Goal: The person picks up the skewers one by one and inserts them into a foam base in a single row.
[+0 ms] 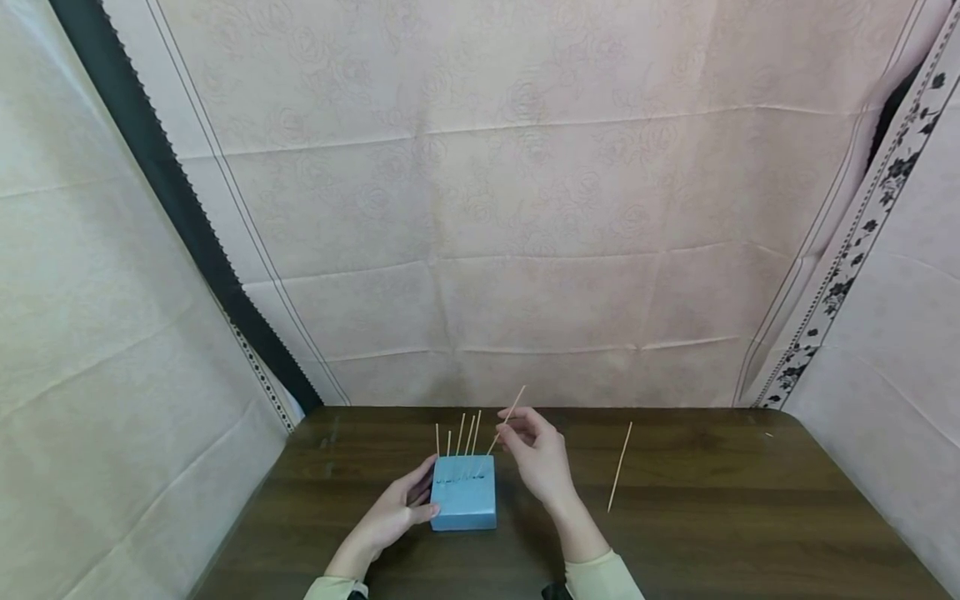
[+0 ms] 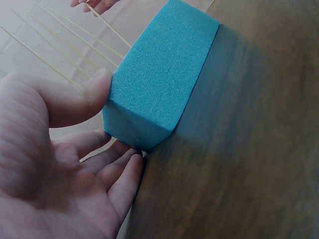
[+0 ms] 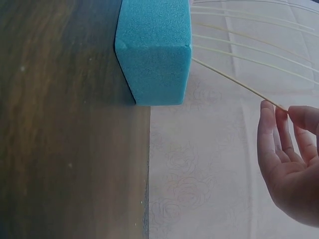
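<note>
A blue foam block [image 1: 463, 508] rests on the table, with a row of dark marks across its top. Several thin wooden sticks [image 1: 461, 433] stand up from it, leaning at slightly different angles. My left hand [image 1: 392, 513] holds the block by its left side, thumb near the front and fingers behind, as the left wrist view shows. Between thumb and fingertips, my right hand [image 3: 291, 159] pinches one more wooden stick [image 3: 229, 77]. That stick slants to the right, and its lower end meets the block at the right end of the row.
Right of the right hand, a single loose wooden stick [image 1: 619, 467] lies on the dark wooden table [image 1: 720, 517]. A pale patterned cloth [image 1: 525, 250] hangs behind the table's far edge, with more cloth at both sides.
</note>
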{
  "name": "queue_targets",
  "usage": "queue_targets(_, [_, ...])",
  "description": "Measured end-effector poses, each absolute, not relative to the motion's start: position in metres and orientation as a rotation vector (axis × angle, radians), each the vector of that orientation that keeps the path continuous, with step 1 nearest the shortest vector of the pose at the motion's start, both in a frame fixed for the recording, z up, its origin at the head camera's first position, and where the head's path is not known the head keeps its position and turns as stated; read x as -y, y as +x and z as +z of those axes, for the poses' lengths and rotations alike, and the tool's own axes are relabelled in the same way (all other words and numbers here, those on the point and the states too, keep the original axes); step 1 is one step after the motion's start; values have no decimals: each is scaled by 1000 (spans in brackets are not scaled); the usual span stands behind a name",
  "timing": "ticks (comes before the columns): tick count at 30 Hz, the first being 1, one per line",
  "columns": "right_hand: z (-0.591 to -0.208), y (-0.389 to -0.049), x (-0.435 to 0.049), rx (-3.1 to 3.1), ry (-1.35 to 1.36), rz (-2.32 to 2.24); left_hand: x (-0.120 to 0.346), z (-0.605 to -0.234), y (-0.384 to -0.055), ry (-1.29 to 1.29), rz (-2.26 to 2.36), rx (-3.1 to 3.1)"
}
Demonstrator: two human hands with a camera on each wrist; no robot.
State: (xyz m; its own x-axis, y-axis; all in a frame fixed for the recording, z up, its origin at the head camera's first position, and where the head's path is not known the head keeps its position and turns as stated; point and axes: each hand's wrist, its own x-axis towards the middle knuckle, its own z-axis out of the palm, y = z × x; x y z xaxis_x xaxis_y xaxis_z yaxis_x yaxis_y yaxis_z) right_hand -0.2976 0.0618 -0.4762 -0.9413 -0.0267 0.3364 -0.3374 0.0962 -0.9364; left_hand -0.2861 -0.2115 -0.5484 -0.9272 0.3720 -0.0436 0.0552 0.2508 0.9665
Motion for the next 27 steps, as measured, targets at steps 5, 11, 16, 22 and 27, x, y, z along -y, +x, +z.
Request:
queue_targets(5, [-476, -298, -60, 2136, 362, 1940, 211, -549, -287, 388, 1726, -2259])
queue_targets(11, [-474, -293, -59, 2120, 372, 1936, 211, -548, -286, 385, 1724, -2260])
queue_targets(16, [-475, -294, -58, 2139, 391, 1906, 212, -548, -286, 390, 1727, -2255])
queue_targets(22, [-474, -293, -59, 2196, 433, 1867, 211, -548, -287, 385, 1729, -2252])
queue_targets(27, [-473, -291, -59, 2242, 453, 1815, 212, -547, -285, 391, 1738, -2247])
